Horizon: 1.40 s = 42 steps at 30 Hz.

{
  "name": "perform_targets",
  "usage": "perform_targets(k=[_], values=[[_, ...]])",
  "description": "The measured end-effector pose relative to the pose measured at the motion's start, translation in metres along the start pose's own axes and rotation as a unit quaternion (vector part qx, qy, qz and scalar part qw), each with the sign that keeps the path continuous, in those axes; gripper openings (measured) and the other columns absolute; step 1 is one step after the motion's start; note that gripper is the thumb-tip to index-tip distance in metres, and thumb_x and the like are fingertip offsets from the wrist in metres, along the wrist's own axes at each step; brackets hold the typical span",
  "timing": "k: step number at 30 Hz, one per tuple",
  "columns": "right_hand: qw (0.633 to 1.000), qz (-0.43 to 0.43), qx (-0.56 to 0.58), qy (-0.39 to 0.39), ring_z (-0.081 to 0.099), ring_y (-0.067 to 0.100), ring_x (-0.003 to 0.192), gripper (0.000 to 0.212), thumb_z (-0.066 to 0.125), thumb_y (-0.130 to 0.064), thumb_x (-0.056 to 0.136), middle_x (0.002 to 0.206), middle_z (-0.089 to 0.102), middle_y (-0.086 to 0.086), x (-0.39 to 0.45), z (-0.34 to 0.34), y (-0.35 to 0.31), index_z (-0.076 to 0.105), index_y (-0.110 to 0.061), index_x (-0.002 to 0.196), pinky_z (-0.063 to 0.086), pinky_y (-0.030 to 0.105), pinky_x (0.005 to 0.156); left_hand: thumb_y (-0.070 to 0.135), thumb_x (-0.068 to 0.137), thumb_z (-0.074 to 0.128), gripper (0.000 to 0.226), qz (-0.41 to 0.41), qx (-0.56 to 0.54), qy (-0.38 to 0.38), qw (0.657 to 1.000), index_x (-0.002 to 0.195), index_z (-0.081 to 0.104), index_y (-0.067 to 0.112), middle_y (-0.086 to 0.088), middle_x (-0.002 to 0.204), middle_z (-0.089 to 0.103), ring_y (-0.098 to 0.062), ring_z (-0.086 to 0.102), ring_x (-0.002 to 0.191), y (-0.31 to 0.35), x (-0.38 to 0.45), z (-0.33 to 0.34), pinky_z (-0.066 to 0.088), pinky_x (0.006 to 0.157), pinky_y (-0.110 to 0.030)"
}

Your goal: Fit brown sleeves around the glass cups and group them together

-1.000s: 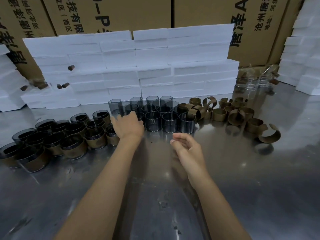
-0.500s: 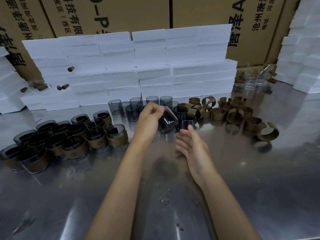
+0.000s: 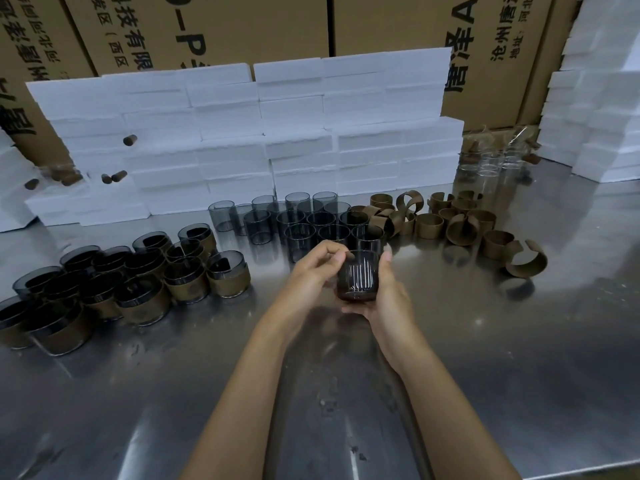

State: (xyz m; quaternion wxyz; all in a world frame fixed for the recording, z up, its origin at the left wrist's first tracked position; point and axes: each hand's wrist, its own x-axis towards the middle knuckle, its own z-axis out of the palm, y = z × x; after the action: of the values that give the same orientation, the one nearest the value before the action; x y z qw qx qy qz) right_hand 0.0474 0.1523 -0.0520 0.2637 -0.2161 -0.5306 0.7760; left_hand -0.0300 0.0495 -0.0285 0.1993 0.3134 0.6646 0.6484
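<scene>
Both hands hold one bare cup point(image 3: 357, 280) above the bench point(image 3: 519, 358): the right hand point(image 3: 388, 299) cradles it from below, the left hand point(image 3: 311, 271) pinches its rim. Sleeves point(image 3: 450, 223) lie right.

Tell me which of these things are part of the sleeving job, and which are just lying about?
Part of the job:
- glass cup held by left hand and right hand
- bare cups
- brown sleeves
- sleeved cups

Just lying about:
- white foam blocks
- cardboard boxes
- clear glasses
</scene>
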Motion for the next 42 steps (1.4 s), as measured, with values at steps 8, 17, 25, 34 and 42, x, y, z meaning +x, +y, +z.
perform_targets(k=[8,17,25,34,42], values=[[0.997,-0.057,-0.040,0.020,0.069,0.036,0.113,0.038,0.036,-0.028,0.112,0.117,0.072,0.021,-0.007,-0.002,0.002,0.067,-0.007,0.119,0.054,0.055,0.101,0.022,0.107,0.053,0.017,-0.038,-0.071,0.095,0.992,0.111,0.068,0.016,-0.018,0.114,0.070,-0.030,0.068,0.099,-0.006,0.002,0.005,0.057,0.085,-0.045],[0.994,-0.034,-0.080,-0.059,0.070,0.017,0.116,0.095,0.065,-0.094,0.059,0.122,0.075,-0.002,-0.005,-0.003,0.003,0.067,-0.030,0.130,0.051,0.044,0.106,0.068,0.086,0.066,0.061,-0.082,-0.162,-0.007,0.983,0.115,0.078,0.015,-0.013,0.113,0.077,-0.022,0.075,0.101,0.004,-0.007,0.022,0.061,0.084,-0.034],[0.994,-0.059,-0.083,-0.029,0.071,0.021,0.113,0.081,0.040,-0.082,0.082,0.122,0.073,0.006,-0.004,-0.001,0.009,0.064,-0.025,0.134,0.056,0.048,0.101,0.052,0.096,0.062,0.036,-0.049,-0.085,0.073,0.993,0.103,0.077,0.020,0.007,0.084,0.075,-0.003,0.069,0.072,-0.006,0.001,0.023,0.051,0.062,-0.018],[0.988,-0.078,-0.134,-0.005,0.067,0.022,0.118,0.034,0.037,-0.025,0.112,0.124,0.071,0.005,0.001,-0.005,0.014,0.065,-0.023,0.131,0.051,0.050,0.107,0.042,0.106,0.053,0.030,-0.070,-0.053,0.183,0.979,0.102,0.068,0.016,-0.013,0.108,0.075,-0.033,0.072,0.104,-0.007,0.002,0.015,0.056,0.096,-0.057],[0.991,-0.046,-0.113,-0.054,0.067,0.007,0.117,0.088,0.070,-0.088,0.061,0.125,0.071,-0.011,-0.007,-0.001,0.005,0.059,-0.039,0.135,0.052,0.042,0.107,0.074,0.092,0.044,0.039,-0.057,-0.058,0.012,0.997,0.094,0.078,0.054,0.021,0.103,0.077,0.007,0.072,0.096,0.004,-0.007,0.027,0.057,0.081,-0.015]])
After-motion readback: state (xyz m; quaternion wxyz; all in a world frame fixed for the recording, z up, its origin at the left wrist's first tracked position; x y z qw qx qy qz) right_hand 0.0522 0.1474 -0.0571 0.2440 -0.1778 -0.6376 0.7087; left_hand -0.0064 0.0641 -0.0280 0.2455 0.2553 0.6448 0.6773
